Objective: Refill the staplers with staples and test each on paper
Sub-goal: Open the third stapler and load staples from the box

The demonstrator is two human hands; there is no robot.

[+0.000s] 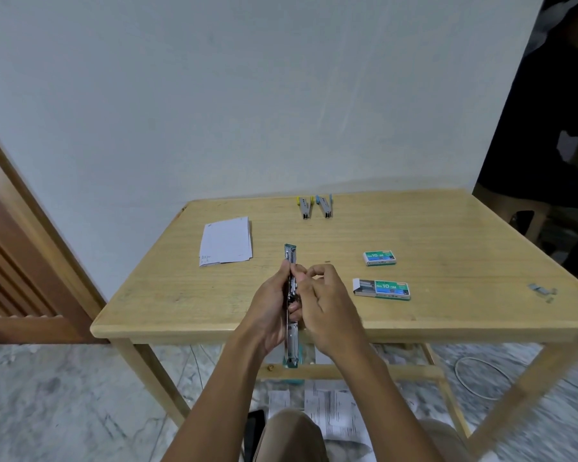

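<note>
Loading step: left hand grips the opened stapler, right fingers pinched at its channel, apparently seating staples; next, close it.

Left hand holds an opened stapler above the table, right hand pinching at it

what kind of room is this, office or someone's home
Probably a room in a home, not an office: a small wooden table pushed against a bare painted wall, a marble-look floor, and a wooden door on the left. No desks or office gear show.
</note>
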